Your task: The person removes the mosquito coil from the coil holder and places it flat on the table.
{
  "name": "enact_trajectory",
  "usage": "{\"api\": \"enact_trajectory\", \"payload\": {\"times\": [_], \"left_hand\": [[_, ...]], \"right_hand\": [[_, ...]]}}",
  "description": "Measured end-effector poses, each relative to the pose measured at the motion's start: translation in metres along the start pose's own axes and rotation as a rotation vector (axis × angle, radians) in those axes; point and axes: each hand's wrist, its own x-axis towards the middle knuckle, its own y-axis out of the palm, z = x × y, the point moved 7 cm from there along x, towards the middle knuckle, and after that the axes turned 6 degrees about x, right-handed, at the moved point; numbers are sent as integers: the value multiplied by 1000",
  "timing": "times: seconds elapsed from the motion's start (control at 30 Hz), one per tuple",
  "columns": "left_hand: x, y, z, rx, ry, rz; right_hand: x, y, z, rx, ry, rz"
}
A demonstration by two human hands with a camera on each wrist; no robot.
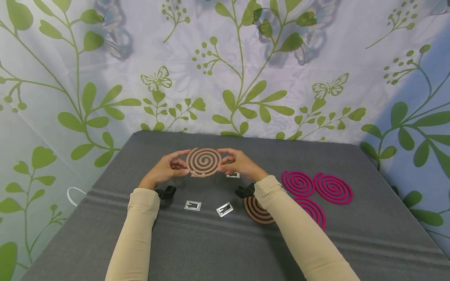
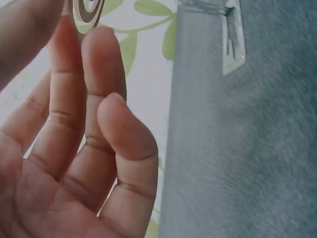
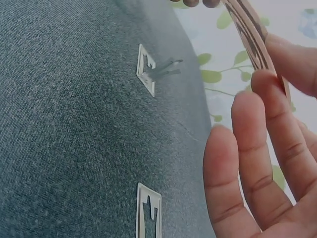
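Observation:
A brown mosquito coil (image 1: 204, 161) is held up above the table's far half, its spiral face toward the head camera. My left hand (image 1: 164, 168) pinches its left edge between thumb and fingers, and my right hand (image 1: 242, 164) pinches the right edge the same way. In the right wrist view, the coil (image 3: 250, 34) appears nearly edge-on between thumb and fingertip. Just below it lie two metal coil stands, a left one (image 1: 198, 175) partly hidden by the coil and a right one (image 1: 233, 175) partly hidden by my right hand.
Nearer me lie two more flat metal stands (image 1: 192, 205) (image 1: 224, 209). Beneath my right forearm, another brown coil (image 1: 259, 212) is partly covered. Three pink coils (image 1: 333, 189) lie to the right on the grey table (image 1: 197, 249). A leaf-patterned cloth (image 1: 197, 86) hangs behind.

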Motion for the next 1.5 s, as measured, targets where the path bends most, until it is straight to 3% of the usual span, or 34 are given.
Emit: {"api": "enact_trajectory", "payload": {"times": [0.23,0.53,0.83,1.5], "left_hand": [[2,6,-13,3,11,36],[5,17,-30,-17,39,81],[9,32,-47,-21,100,133],[10,68,-84,15,108,195]], "right_hand": [[-10,-6,0,88,-13,34],[-25,-15,7,118,-94,49],[-42,-25,10,100,-130,34],[-86,-50,11,47,-146,19]]}}
